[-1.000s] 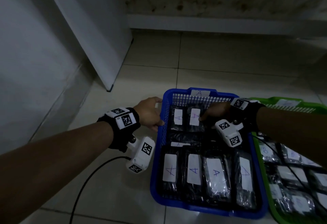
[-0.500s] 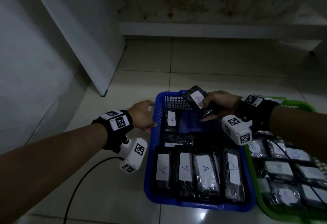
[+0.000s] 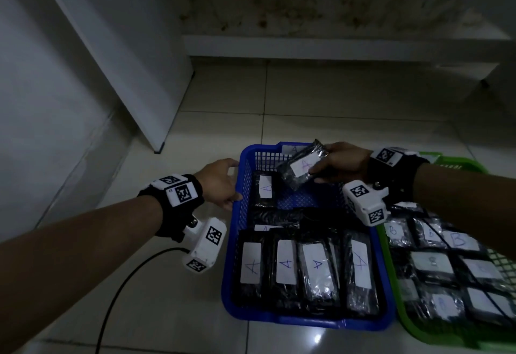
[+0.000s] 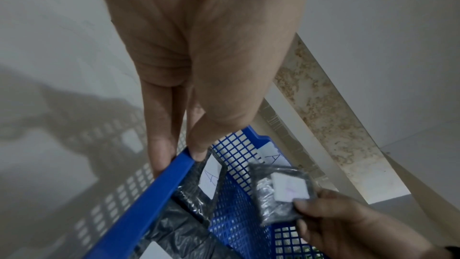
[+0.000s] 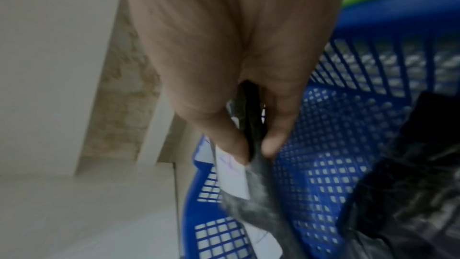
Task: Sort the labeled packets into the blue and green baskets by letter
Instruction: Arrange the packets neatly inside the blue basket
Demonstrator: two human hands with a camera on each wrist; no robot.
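- The blue basket [image 3: 304,317] sits on the floor [image 3: 335,108].
- The green basket [image 3: 460,159] touches its right side.
- A row of four packets [image 3: 304,267] lies at its near end.
- One packet [image 3: 303,165] is held above its far end.
- The left hand [image 3: 220,179] holds its left rim.

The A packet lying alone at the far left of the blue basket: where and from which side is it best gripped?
Judging by its pose, take the lone A packet by its long edges, coming from above. It lies flat, label up, with bare mesh of the blue basket to its right for a finger. The left hand holds the rim on its other side, and the right hand holds another packet.
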